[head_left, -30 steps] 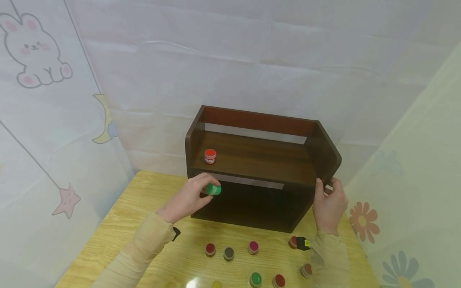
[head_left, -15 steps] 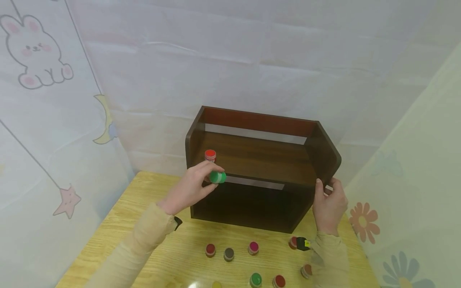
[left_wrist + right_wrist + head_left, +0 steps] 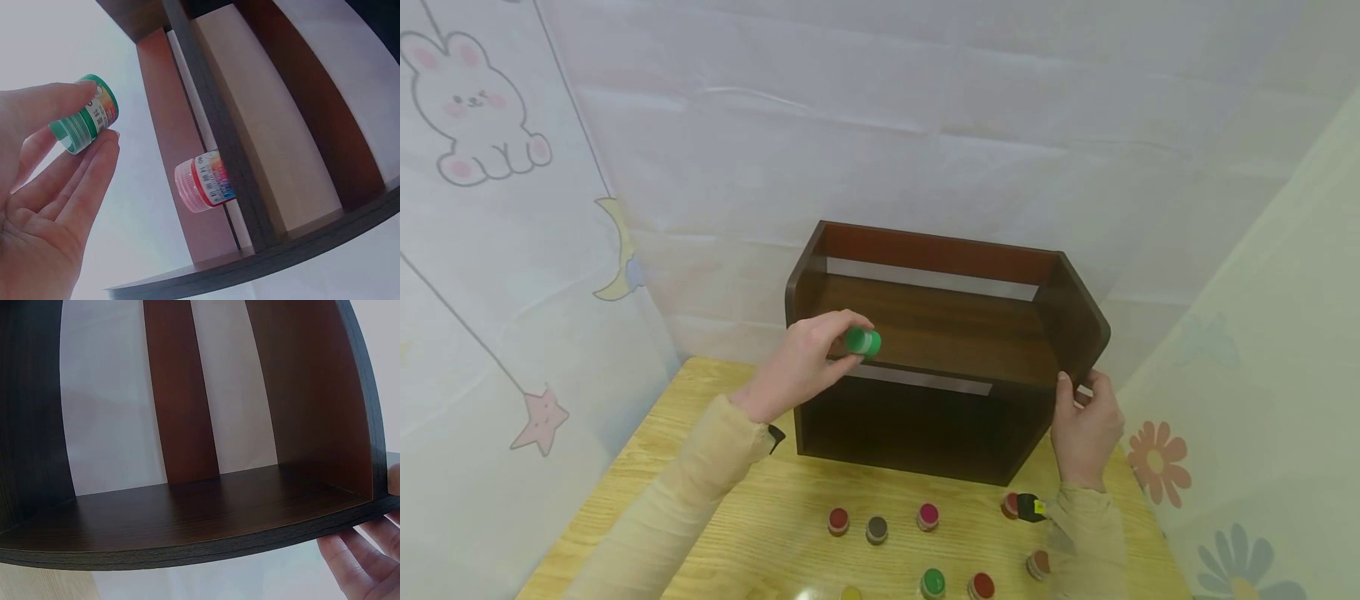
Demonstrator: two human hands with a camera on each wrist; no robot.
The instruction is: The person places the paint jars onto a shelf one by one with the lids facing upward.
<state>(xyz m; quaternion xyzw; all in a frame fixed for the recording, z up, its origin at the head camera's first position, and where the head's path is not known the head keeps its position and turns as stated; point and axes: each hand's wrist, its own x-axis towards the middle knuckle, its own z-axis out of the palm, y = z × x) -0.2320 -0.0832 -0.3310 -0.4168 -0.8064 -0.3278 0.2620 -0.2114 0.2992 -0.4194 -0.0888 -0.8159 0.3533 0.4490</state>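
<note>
My left hand (image 3: 808, 358) pinches a small green paint jar (image 3: 863, 342), held tipped on its side before the front edge of the upper board of a dark brown two-tier desk shelf (image 3: 955, 333). In the left wrist view, thumb and fingertips hold the green jar's lid and body, its printed label showing between them. A red paint jar (image 3: 203, 181) stands on the upper board; in the head view my left hand hides it. My right hand (image 3: 1086, 429) grips the shelf's right side panel, thumb in front and fingers (image 3: 347, 562) behind it.
Several paint jars stand on the wooden table (image 3: 760, 508) before the shelf, among them a grey one (image 3: 876, 530), a magenta one (image 3: 927, 516) and another green one (image 3: 933, 582). A printed white cloth wall (image 3: 880, 125) rises behind the shelf.
My left hand has lifted the green jar up and slightly right, from before the lower compartment to the upper board's level, covering the red jar. My right hand has stayed on the panel.
</note>
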